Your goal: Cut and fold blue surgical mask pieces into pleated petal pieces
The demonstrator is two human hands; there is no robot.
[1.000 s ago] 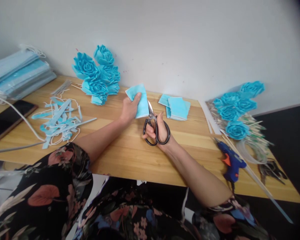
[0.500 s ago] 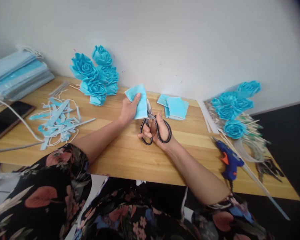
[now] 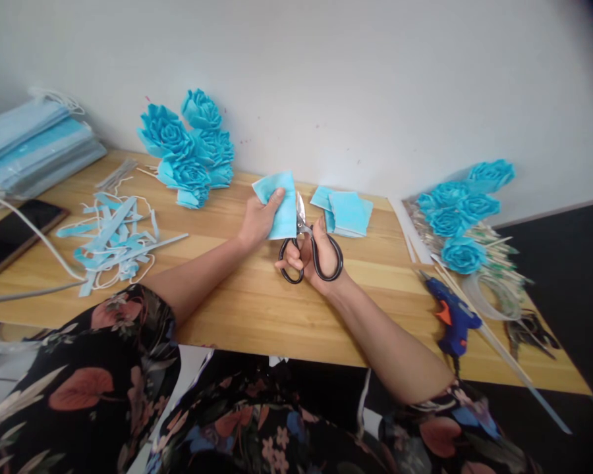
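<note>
So, blue cloth (image 3: pixel 285 217) in left grip (image 3: pixel 257 220).

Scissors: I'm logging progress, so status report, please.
Left hand grips blue piece. Right hand holds scissors, blades beside that piece's right edge. Loose blue pieces beyond, not between them.

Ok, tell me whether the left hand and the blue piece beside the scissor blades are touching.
Touching. The head view shows it: the thumb of the left hand lies over the near face of the blue piece.
</note>
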